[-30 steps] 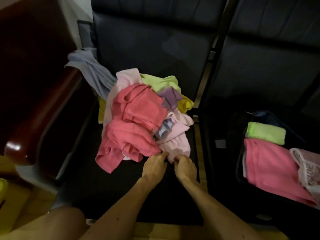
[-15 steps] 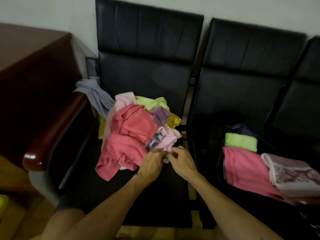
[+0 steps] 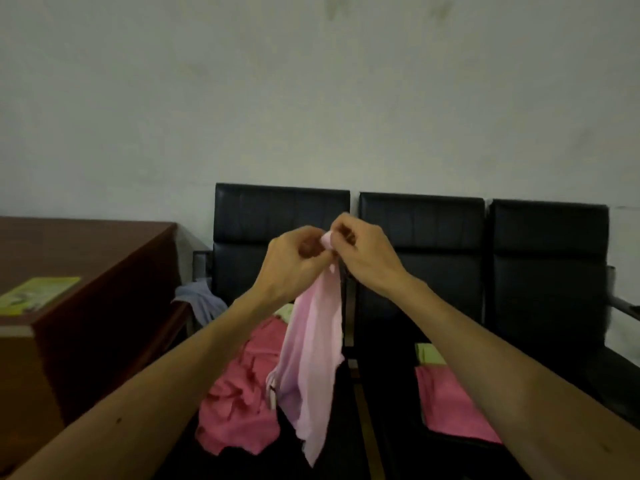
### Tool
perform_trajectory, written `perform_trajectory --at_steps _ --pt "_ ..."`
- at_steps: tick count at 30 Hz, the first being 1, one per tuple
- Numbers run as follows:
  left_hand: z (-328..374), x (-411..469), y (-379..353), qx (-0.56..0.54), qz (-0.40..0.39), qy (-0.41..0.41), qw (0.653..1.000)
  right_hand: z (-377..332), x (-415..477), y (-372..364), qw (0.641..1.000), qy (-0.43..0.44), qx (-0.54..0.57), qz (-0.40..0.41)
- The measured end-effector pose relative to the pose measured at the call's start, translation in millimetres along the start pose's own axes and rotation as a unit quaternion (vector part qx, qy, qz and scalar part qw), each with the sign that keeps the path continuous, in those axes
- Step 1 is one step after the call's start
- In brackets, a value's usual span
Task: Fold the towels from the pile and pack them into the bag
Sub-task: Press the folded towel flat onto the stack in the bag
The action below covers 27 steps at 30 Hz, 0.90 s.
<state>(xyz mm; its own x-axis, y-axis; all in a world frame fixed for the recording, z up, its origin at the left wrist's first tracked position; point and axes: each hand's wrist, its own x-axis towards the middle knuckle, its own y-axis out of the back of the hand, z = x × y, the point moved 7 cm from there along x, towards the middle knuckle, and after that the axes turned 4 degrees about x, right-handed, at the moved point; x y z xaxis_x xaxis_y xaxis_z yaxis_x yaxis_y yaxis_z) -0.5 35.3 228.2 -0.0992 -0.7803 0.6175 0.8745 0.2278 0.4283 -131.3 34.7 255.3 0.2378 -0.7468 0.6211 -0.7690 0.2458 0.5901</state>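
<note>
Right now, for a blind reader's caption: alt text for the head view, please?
The left hand and right hand pinch the top of a pale pink towel, which hangs before a row of black chairs. Below lie a pile of pink towels, left, and a folded pink towel, right.

Head view, dim indoor light, flat and greenish-grey, source out of sight; the wall [image 3: 311,98] is evenly lit with faint mottling, no glare and no hard-edged shadows. Dark areas lose detail: the black chairs [image 3: 419,237] show only a weak sheen on their backs and their seats sink to near-solid black, while the pale pink towel [image 3: 311,358] and the pink pile [image 3: 239,393] are the brightest colours. Image soft and slightly noisy throughout, mild smear on the left hand [image 3: 294,261] and right hand [image 3: 367,251], wide-angle stretch enlarging the forearms [image 3: 138,393] toward the lower corners.
</note>
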Motion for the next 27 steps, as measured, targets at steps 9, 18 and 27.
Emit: perform_trajectory --at_steps 9,18,27 --pt "120.8 -2.4 25.7 -0.034 -0.034 -0.045 0.998 -109.3 22.2 93.1 0.985 0.061 0.01 0.162" --pt "133.9 -24.8 55.7 0.094 -0.078 0.025 0.992 -136.6 -6.6 145.6 0.978 -0.048 0.006 0.204" --pt "135.0 -48.3 116.9 0.297 0.011 -0.035 0.954 -150.9 -52.4 120.7 0.987 0.034 -0.129 -0.087"
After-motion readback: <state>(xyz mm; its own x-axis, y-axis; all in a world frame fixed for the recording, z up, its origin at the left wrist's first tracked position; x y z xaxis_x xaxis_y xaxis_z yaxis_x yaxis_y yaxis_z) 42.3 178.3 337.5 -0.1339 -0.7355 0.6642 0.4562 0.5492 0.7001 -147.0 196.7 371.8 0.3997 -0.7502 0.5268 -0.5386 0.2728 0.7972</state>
